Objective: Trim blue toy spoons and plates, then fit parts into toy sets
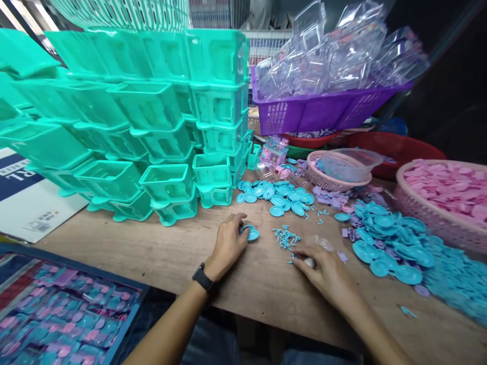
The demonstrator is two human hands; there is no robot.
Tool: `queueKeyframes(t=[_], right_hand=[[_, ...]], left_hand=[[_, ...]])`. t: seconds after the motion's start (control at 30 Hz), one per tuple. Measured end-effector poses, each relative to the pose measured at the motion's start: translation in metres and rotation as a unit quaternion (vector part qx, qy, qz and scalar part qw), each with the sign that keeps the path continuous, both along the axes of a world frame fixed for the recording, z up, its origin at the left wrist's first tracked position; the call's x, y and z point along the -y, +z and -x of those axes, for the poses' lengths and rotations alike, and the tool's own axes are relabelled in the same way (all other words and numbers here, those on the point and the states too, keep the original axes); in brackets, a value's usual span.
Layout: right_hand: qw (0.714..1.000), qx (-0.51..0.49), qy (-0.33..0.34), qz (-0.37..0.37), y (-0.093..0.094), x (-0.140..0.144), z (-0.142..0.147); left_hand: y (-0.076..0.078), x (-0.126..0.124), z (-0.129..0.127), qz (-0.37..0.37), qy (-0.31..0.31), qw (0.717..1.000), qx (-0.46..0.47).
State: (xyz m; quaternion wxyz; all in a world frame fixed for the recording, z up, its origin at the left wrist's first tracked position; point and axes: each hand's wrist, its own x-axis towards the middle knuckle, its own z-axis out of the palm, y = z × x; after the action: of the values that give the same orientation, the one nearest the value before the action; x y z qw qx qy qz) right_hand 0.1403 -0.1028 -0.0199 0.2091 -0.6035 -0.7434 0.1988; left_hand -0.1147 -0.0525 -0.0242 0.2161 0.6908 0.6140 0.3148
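My left hand (pixel 227 244), a black watch on its wrist, rests on the wooden table (pixel 152 248) and pinches a small blue plastic plate (pixel 252 233). Resting to the right, my right hand (pixel 323 271) has its fingertips closed on a tiny blue piece at the edge of a scatter of small blue hook-shaped pieces (pixel 286 236). A clear plastic scrap (pixel 321 244) lies just above that hand. Beyond the hands lies a spread of blue plates (pixel 277 195). A bigger pile of blue plates and spoons (pixel 395 248) sits to the right.
Stacked teal plastic bins (pixel 152 121) fill the back left. A purple basket (pixel 323 109) holds clear plastic shells. A pink basket (pixel 335 175) holds a clear bowl. Another pink basket (pixel 445 203) holds pink pieces. A blue tray of packaged sets (pixel 64 314) lies at the lower left.
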Motion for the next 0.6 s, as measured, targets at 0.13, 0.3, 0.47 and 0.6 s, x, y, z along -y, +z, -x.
queueKeyframes(t=[0.13, 0.3, 0.47, 0.6], right_hand=[[0.999, 0.03, -0.007, -0.041, -0.012, 0.007, 0.01], [0.998, -0.01, -0.01, -0.067, -0.009, 0.014, 0.012], [0.991, -0.096, -0.086, -0.03, -0.002, 0.021, 0.016], [0.965, -0.2, -0.169, 0.021, -0.001, 0.026, 0.019]], left_hand=[[-0.008, 0.017, 0.003, -0.05, 0.041, 0.996, 0.057], [-0.004, 0.03, 0.0, -0.016, 0.066, 0.998, 0.012], [0.002, 0.026, -0.007, 0.039, 0.09, 0.995, -0.027], [0.005, 0.026, -0.008, 0.044, 0.101, 0.994, -0.004]])
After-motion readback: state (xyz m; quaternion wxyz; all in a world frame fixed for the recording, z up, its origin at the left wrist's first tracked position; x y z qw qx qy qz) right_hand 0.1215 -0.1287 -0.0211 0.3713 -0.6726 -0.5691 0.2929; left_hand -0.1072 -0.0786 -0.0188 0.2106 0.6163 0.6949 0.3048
